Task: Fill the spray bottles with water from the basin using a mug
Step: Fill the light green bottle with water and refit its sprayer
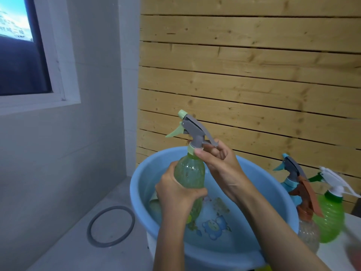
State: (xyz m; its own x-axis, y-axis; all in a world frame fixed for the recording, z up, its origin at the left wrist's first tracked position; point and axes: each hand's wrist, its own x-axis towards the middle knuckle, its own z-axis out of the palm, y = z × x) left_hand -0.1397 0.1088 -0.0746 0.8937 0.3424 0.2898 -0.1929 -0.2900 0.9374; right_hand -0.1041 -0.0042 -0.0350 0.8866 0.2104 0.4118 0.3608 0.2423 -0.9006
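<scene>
Wooden slat wall [254,75], left hand [175,194] gripping green bottle [190,175] (over basin [273,192]), right hand [218,163] pinching collar

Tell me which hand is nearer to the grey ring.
Left. The left hand, gripping the bottle, is right of the ring; the right hand, pinching the cap, lies farther right.

Pale-green spray bottle [189,173] is held near upright over the blue basin [140,184]. Its body is wrapped by the left grip [175,195]; its neck collar is pinched by the right grip [220,165], below the grey trigger head. Three more are lined up just right of the basin: blue spray bottle [288,182], clear brown-headed spray bottle [307,229], green white-headed spray bottle [330,220]. A grey ring [115,208] is seen lying left of the basin. A slatted wood wall [244,75] is seen behind.
</scene>
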